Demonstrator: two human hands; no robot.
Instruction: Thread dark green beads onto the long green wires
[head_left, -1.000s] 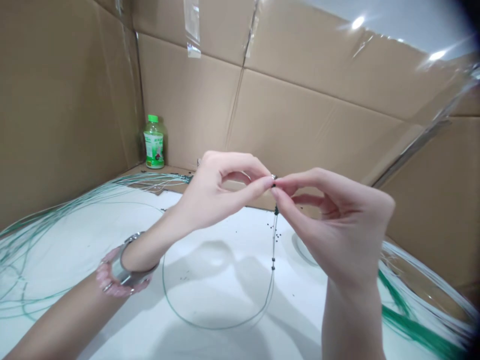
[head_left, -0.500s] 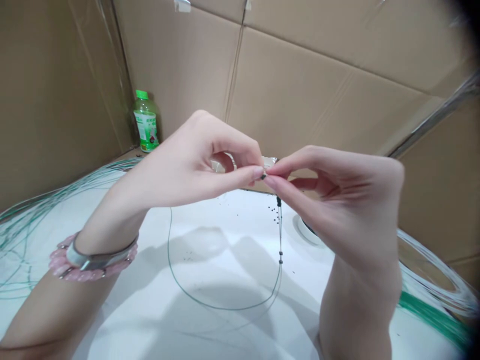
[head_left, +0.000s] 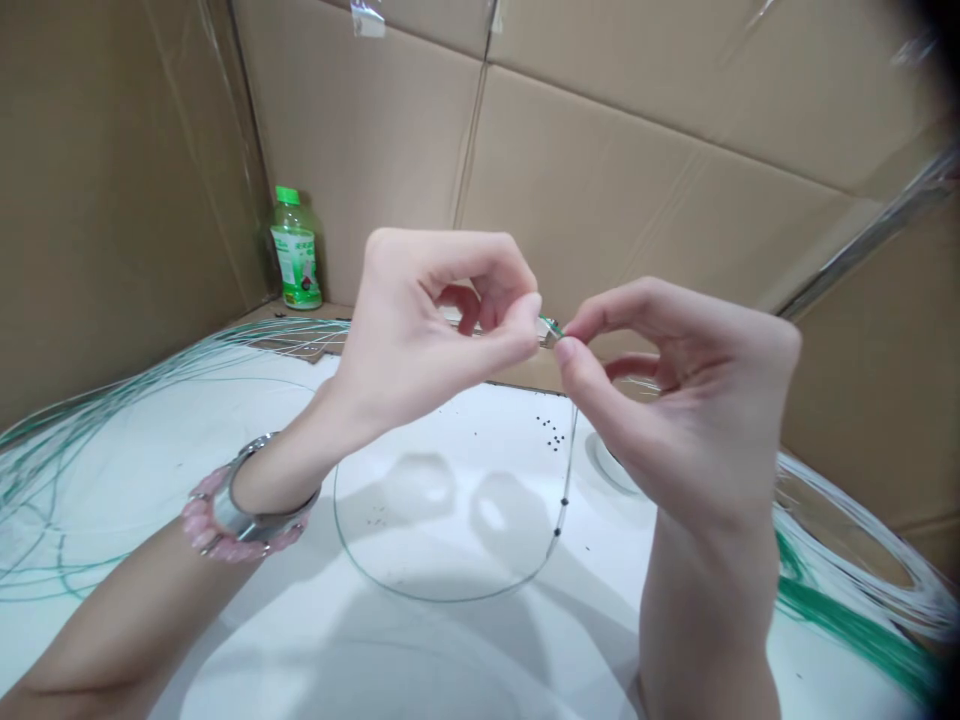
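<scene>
My left hand (head_left: 442, 330) is closed, thumb and forefinger pinched together at one end of a short green stretch between the hands. Opposite it, my right hand (head_left: 682, 390) pinches the other end between thumb and fingertip. The stretch looks like part of a thin green cord (head_left: 450, 600), which hangs below both hands in a wide loop over the white table. Two small black beads (head_left: 565, 502) sit apart on the right side of this loop. My fingertips hide exactly what is gripped.
Loose black beads (head_left: 551, 432) lie on the white tabletop (head_left: 277, 640) near a round dish (head_left: 611, 465) partly behind my right hand. Green cords (head_left: 112, 400) spread at the left; white coils (head_left: 885, 560) and a green bundle (head_left: 855, 630) lie right. A green-capped bottle (head_left: 296, 250) stands by the cardboard wall.
My hands have drawn slightly apart, showing a short green stretch between the fingertips. My left hand went left and up, then its wrist swung back right. The view has tilted down.
</scene>
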